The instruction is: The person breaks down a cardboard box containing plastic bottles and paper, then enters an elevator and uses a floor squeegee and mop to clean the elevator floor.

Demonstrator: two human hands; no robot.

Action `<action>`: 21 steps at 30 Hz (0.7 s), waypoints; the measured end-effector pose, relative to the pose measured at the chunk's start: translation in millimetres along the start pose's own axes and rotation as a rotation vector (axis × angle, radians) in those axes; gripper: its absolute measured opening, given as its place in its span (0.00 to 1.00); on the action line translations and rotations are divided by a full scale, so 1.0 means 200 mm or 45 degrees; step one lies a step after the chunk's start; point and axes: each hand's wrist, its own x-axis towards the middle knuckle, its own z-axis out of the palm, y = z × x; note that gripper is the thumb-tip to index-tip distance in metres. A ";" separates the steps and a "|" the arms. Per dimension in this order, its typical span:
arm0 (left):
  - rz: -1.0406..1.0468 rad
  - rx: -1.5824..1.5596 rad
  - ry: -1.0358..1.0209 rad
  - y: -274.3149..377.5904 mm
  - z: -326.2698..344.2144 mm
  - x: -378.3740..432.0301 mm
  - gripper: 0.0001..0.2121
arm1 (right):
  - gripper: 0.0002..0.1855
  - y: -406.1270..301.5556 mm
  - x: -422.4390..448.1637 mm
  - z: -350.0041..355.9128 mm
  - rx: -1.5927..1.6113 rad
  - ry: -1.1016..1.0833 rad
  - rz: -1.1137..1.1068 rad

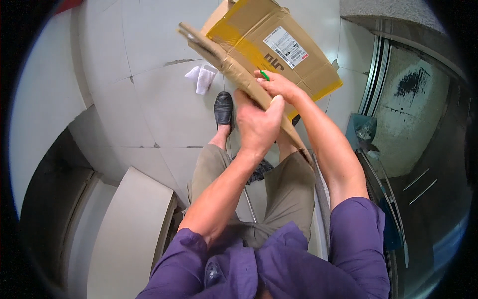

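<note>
A flattened brown cardboard sheet (248, 80) is tilted almost edge-on in front of me. My left hand (258, 121) grips its edge, with the thumb over the top. On its far side is my right hand (278, 86), fingers curled around a small green object (264, 75); most of that object is hidden in the hand. Right beside it lies a cardboard box (310, 76) with yellow tape and a white printed label (286, 47). Whether the sheet and the box are joined, I cannot tell.
White foam netting (205, 79) lies on the tiled floor (145, 108) near my black shoe (223, 108). A blue-green dustpan (361, 127) holding scraps stands at the right, by a metal door track (377, 74). A pale panel (130, 224) is at lower left.
</note>
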 end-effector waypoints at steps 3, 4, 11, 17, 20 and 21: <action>-0.122 0.239 -0.028 0.08 0.08 0.07 0.22 | 0.23 0.09 0.03 0.01 0.276 0.071 -0.230; -0.121 0.241 -0.023 0.08 0.08 0.08 0.22 | 0.20 0.10 0.02 -0.02 0.245 0.122 -0.134; -0.338 0.453 0.041 0.15 0.18 0.15 0.25 | 0.23 0.25 0.02 -0.05 0.319 0.036 -0.306; -0.445 0.532 0.002 0.06 0.09 0.18 0.25 | 0.09 0.03 -0.06 -0.14 -0.928 1.096 -0.520; -0.388 0.543 0.114 -0.10 0.07 0.11 0.19 | 0.31 -0.19 -0.14 -0.37 -1.176 1.485 -0.200; -0.455 0.531 0.099 -0.15 0.06 0.10 0.18 | 0.37 -0.23 -0.15 -0.48 -1.208 1.511 -0.060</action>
